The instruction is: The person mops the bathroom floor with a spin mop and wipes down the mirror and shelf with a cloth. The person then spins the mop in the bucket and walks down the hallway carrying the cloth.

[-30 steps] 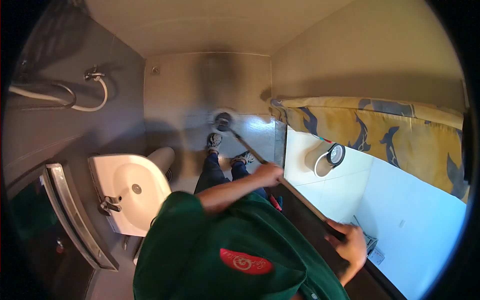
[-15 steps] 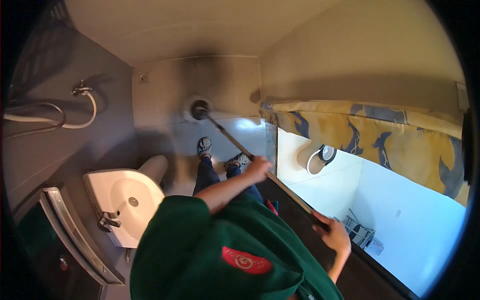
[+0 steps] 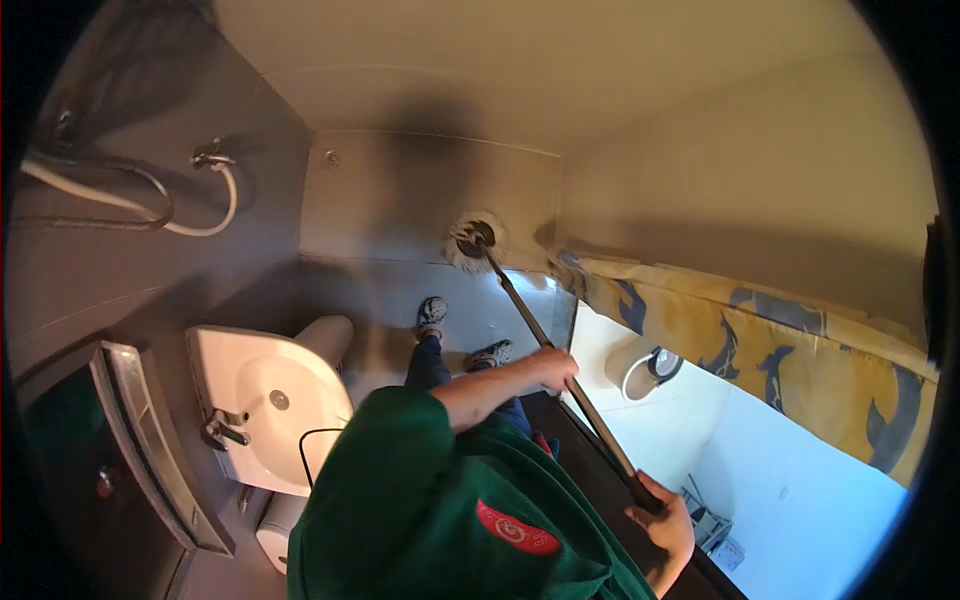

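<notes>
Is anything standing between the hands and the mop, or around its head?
Nothing visible separates them: left hand and right hand grip the mop. Near the mop head, only the left shoe stands close, on the body side; it might obstruct a pull back.

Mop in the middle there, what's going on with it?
A person in a green shirt has both hands on a mop. The left hand grips partway along the handle, and the right hand holds it near the dark upper end. The mop head is on the floor ahead of the person's shoes. A sink is to the left, a yellow curtain to the right.
</notes>
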Available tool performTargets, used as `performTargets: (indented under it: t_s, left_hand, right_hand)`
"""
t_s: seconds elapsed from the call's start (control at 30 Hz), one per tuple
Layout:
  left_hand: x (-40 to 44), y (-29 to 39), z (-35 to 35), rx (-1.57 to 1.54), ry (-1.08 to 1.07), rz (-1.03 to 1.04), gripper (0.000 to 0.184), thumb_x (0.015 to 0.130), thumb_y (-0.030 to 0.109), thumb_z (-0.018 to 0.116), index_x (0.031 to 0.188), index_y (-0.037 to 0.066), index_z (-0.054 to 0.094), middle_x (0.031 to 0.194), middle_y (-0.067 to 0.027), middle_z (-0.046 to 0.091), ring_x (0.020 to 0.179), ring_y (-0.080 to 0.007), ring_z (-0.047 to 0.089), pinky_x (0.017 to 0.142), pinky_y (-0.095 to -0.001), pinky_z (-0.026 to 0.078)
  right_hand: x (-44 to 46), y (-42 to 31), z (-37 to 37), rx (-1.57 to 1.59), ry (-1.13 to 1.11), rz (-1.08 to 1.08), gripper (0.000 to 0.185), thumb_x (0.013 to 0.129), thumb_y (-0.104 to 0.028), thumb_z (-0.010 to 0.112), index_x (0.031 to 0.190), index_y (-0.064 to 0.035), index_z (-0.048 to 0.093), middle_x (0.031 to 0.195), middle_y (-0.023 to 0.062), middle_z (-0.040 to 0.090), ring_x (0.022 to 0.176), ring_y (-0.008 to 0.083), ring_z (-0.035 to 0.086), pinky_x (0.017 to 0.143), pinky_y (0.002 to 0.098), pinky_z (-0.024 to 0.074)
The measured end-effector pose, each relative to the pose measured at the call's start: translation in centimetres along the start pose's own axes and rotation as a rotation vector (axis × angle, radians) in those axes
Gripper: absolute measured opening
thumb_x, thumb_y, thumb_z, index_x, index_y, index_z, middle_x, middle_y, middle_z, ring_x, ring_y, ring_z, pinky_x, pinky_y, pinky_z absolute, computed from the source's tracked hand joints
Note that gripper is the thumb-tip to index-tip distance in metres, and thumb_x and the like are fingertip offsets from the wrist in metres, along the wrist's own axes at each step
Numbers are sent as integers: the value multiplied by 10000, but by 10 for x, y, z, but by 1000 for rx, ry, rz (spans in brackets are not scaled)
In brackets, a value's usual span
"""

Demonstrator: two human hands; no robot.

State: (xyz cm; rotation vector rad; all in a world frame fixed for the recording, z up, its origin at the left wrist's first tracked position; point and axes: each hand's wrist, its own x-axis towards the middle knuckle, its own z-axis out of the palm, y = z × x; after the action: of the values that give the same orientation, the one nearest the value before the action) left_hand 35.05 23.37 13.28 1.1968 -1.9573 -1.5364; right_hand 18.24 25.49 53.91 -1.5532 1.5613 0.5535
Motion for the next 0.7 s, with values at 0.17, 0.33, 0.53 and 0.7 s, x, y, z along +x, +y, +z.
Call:
performTargets:
  t_s: [0.17, 0.33, 0.53, 0.7]
  left_hand:
    - [-80, -101, -89, 123, 539, -160, 108, 721, 165, 697, 806, 128, 641, 916, -112, 642, 962, -350, 619, 756, -499, 525]
    - [-142, -187, -159, 185, 802, -431, 195, 730, 125, 689, 922, 149, 666, 1048, -75, 632, 1125, -318, 562, 846, -471, 523]
    - [-199, -248, -164, 309, 1005, -478, 212, 748, 66, 664, 952, 116, 633, 1045, -104, 618, 1127, -344, 550, 947, -460, 488]
    - [-255, -201, -78, 369, 958, -673, 188, 762, 87, 664, 940, 85, 602, 1096, -150, 570, 1136, -379, 532, 943, -476, 487]
  right_hand:
    - [93, -99, 20, -329, -45, -344, 645, 762, -121, 760, 1377, -176, 572, 1143, 211, 678, 1076, 388, 643, 925, 400, 501]
    - [172, -187, 53, -489, -67, -526, 649, 767, -134, 748, 1383, -218, 564, 873, 255, 684, 898, 427, 658, 825, 485, 508]
    - [200, -221, 94, -653, -90, -761, 653, 790, -127, 700, 1411, -239, 530, 998, 241, 688, 911, 427, 661, 853, 470, 523]
    - [174, -163, 141, -749, -193, -756, 673, 814, -146, 633, 1453, -269, 462, 943, 221, 667, 905, 410, 659, 817, 508, 524]
